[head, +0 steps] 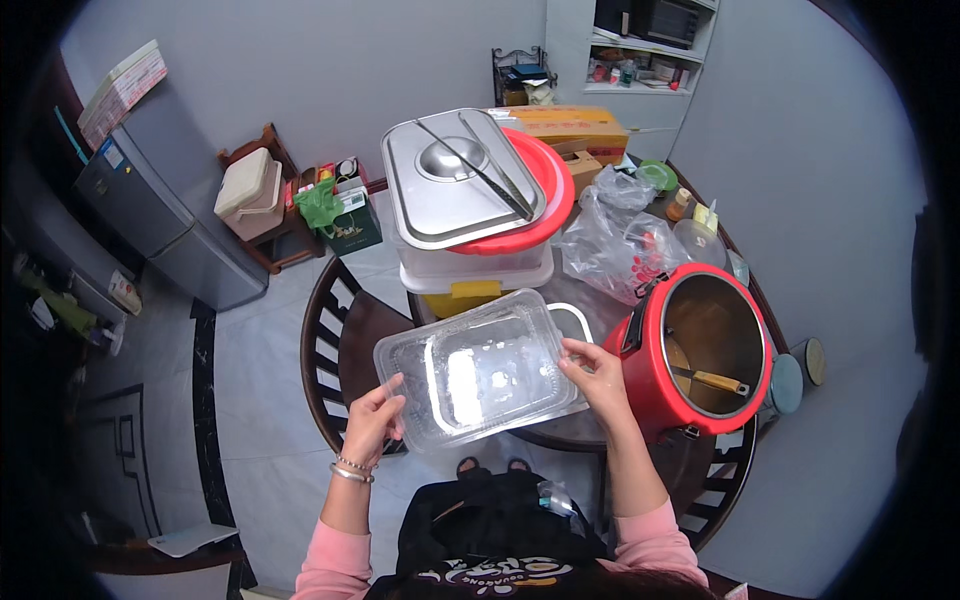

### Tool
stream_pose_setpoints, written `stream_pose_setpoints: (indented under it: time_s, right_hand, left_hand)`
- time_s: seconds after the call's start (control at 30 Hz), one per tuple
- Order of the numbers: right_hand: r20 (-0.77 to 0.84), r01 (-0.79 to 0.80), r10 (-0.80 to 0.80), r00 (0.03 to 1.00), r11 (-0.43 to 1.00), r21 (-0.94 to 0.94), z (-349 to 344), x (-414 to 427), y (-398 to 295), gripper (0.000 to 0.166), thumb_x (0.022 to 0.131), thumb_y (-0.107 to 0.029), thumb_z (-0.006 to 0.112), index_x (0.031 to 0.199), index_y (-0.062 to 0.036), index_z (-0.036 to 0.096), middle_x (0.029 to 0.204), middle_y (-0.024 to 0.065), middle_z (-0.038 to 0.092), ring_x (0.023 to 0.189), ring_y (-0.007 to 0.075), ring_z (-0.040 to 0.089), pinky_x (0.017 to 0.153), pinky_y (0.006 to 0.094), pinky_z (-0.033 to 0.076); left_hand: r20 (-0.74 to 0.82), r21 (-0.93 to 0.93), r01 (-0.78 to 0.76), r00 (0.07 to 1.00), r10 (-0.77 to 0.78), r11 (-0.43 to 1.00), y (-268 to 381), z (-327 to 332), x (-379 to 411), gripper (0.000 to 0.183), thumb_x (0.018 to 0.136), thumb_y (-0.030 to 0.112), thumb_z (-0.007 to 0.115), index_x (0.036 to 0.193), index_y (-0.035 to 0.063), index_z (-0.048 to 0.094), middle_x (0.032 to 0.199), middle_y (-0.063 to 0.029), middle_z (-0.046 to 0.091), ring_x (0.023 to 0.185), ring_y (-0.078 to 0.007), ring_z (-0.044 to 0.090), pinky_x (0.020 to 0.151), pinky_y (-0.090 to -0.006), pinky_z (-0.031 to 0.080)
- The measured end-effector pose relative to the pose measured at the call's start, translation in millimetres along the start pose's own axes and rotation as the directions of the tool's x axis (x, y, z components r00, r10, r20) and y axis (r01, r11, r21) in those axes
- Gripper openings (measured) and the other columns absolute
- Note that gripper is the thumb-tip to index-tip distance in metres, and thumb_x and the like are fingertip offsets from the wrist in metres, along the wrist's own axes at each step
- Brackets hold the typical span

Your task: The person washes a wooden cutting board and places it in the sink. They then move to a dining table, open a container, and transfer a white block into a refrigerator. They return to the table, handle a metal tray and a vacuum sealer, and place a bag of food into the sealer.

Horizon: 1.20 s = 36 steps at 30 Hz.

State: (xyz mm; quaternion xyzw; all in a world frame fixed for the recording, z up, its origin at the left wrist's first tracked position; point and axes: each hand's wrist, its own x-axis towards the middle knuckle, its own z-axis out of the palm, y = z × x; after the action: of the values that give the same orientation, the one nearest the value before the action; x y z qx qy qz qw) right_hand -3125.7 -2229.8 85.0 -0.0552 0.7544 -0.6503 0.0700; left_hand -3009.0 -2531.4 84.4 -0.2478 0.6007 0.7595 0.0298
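Note:
Between both hands I hold a clear rectangular plastic food container (480, 367), tilted over the near edge of the table. My left hand (375, 420) pinches its left short end, and my right hand (596, 375) grips the right end by the rim. Droplets or glare show on the clear plastic. Close to my right hand stands a red insulated bucket (645, 375), its lid off, with a wooden-handled utensil (716, 381) inside. Beyond the container, metal tongs (480, 169) lie on a stainless steel lid (420, 210), which rests over a red plastic basin (559, 195) and a translucent storage box (480, 266).
Crumpled plastic bags (611, 232) cover part of the round table (555, 435), near a small jar (679, 204) and a cardboard box (592, 127). Wooden chairs (322, 360) stand around it. Left are a refrigerator (165, 187) and a cooler box (251, 195) on a chair.

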Motion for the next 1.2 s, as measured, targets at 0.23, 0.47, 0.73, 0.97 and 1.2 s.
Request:
stream_pose_setpoints:
  time_s: [0.23, 0.47, 0.73, 0.97, 1.2]
  right_hand:
    - [0.15, -0.09, 0.067, 0.986, 0.985, 0.149, 3.2, -8.8, 9.5, 0.036, 0.081, -0.01, 0.062, 0.114, 0.0024, 0.053, 0.097, 0.0092, 0.062, 0.085, 0.0128, 0.059, 0.072, 0.0247, 0.046]
    - [0.232, -0.15, 0.1, 0.967, 0.967, 0.208, 3.8, -15.2, -9.0, 0.042, 0.082, -0.008, 0.06, 0.119, 0.0043, 0.046, 0.101, 0.015, 0.061, 0.083, 0.0181, 0.062, 0.075, 0.0272, 0.048]
    - [0.344, -0.241, 0.138, 0.929, 0.931, 0.276, 4.0, -21.6, -17.0, 0.047, 0.083, -0.013, 0.059, 0.123, 0.0036, 0.04, 0.099, 0.0152, 0.062, 0.08, 0.0191, 0.063, 0.063, 0.0274, 0.052]
    - [0.469, -0.445, 0.275, 0.839, 0.843, 0.302, 43.5, -38.3, 0.4, 0.044, 0.084, -0.014, 0.058, 0.122, -0.0008, 0.04, 0.1, 0.0131, 0.062, 0.083, 0.0166, 0.061, 0.068, 0.0289, 0.053]
    - [0.714, -0.469, 0.21, 0.668, 0.863, 0.186, 65.7, -67.0, 39.3, 0.048, 0.09, -0.022, 0.051, 0.132, -0.005, 0.034, 0.117, 0.0146, 0.053, 0.099, 0.0194, 0.056, 0.079, 0.0299, 0.05]
  left_hand:
    - [-0.015, -0.038, -0.051, 0.999, 0.05, 0.998, -1.8, -3.2, -13.1, 0.042, 0.084, 0.007, 0.055, 0.125, 0.0018, 0.045, 0.065, 0.0014, 0.052, 0.046, -0.0067, 0.049, 0.039, -0.0177, 0.04]
    - [-0.022, -0.088, -0.065, 0.998, 0.063, 0.994, 1.9, -5.6, -20.1, 0.041, 0.085, 0.009, 0.054, 0.124, 0.0015, 0.046, 0.073, -0.0014, 0.058, 0.044, -0.0057, 0.049, 0.037, -0.0165, 0.038]
    - [0.069, -0.198, 0.014, 0.998, -0.001, 0.98, -1.6, -26.9, -19.5, 0.04, 0.089, 0.023, 0.049, 0.123, 0.0007, 0.044, 0.09, -0.0136, 0.064, 0.041, -0.0071, 0.045, 0.037, -0.0176, 0.037]
    - [-0.008, -0.264, 0.053, 0.998, -0.057, 0.963, -22.2, -55.4, -25.0, 0.048, 0.089, 0.038, 0.045, 0.124, 0.0058, 0.043, 0.085, -0.0137, 0.064, 0.045, -0.0115, 0.049, 0.04, -0.0211, 0.04]
    - [-0.037, -0.321, 0.102, 0.992, -0.12, 0.942, -48.6, -147.8, -52.0, 0.046, 0.082, 0.034, 0.051, 0.12, 0.0085, 0.05, 0.079, -0.0174, 0.065, 0.047, -0.0194, 0.056, 0.042, -0.0265, 0.045]
